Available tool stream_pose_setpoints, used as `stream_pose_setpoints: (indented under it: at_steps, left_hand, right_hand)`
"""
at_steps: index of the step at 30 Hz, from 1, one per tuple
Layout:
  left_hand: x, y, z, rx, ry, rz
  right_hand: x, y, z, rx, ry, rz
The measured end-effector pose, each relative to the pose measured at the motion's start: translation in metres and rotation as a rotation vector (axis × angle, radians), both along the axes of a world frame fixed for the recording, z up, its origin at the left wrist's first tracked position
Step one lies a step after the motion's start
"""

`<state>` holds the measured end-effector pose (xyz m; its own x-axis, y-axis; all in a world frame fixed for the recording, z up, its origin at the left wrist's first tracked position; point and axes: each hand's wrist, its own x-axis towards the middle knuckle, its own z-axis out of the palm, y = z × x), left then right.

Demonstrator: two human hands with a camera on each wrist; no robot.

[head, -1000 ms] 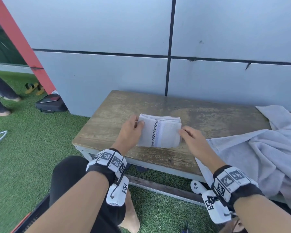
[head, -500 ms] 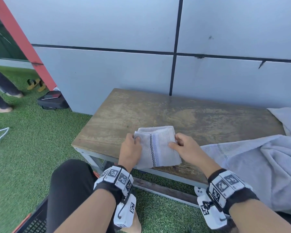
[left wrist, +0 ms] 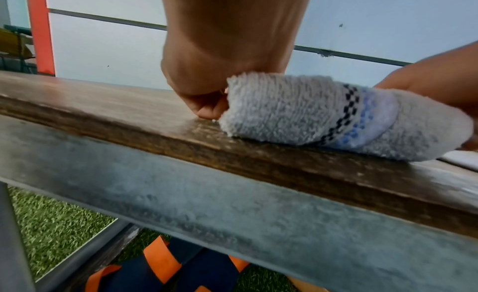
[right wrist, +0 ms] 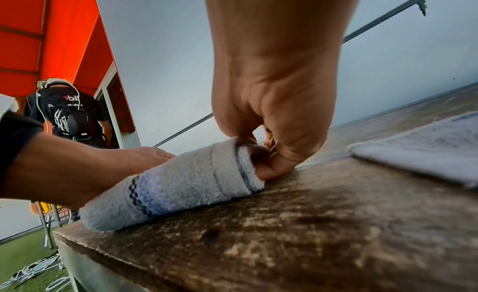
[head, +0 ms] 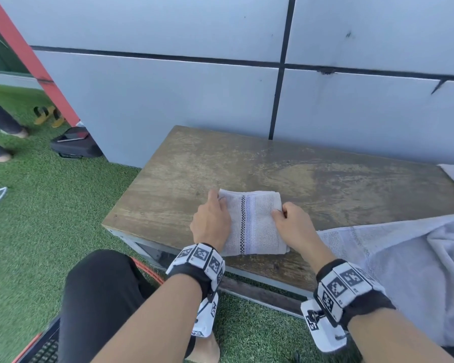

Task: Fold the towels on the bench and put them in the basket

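A small white folded towel point(head: 252, 221) with a black checked stripe lies on the wooden bench point(head: 194, 169) near its front edge. My left hand point(head: 219, 205) grips the towel's left edge with curled fingers. My right hand point(head: 281, 212) pinches its right edge point(right wrist: 245, 163), thumb low against the bench. The left wrist view shows the towel point(left wrist: 297, 110) lying thick and rolled at its near fold beside my left hand point(left wrist: 209, 106). A large grey towel point(head: 404, 255) lies unfolded on the bench to the right. A black basket with an orange rim point(head: 40, 347) sits at the bottom left by my knee.
A grey panelled wall point(head: 168, 100) runs behind the bench. Green turf point(head: 50, 205) covers the ground, with a black bag point(head: 74, 145), sandals point(head: 47, 115) and another person's feet point(head: 0, 142) at far left. An orange-and-navy woven item point(left wrist: 165, 261) sits under the bench.
Half a second ago the folded towel was drawn to the bench's front edge, hanging partly over it. Now it lies flat on the bench again, both hands still at its sides.
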<state>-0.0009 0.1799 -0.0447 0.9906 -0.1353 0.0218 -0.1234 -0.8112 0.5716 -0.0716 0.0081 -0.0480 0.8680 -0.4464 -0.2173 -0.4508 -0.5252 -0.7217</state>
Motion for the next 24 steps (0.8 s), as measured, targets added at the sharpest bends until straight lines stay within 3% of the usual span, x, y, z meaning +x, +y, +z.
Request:
stream_pose_setpoints:
  at_steps: [10, 14, 17, 20, 22, 24]
  left_hand:
    - [-0.006, -0.003, 0.006, 0.023, 0.014, 0.053]
    - [-0.003, -0.002, 0.007, -0.075, 0.069, 0.081]
    - [-0.007, -0.002, 0.011, -0.122, 0.054, 0.09]
    - [-0.021, -0.003, 0.009, 0.077, -0.226, -0.071]
    - [-0.032, -0.004, -0.001, 0.17, -0.264, -0.252]
    - [-0.038, -0.002, -0.012, 0.21, -0.124, -0.361]
  right_hand:
    - [0.003, 0.0, -0.008, -0.078, -0.025, -0.007]
    - [0.004, 0.003, 0.001, -0.073, -0.014, -0.044]
    - [-0.001, 0.011, 0.012, -0.305, -0.166, -0.056]
    - [-0.001, 0.023, 0.012, -0.57, -0.396, 0.164]
    - [0.001, 0.026, 0.002, -0.6, -0.303, 0.412]
    - [0.002, 0.025, -0.007, -0.567, -0.111, 0.549]
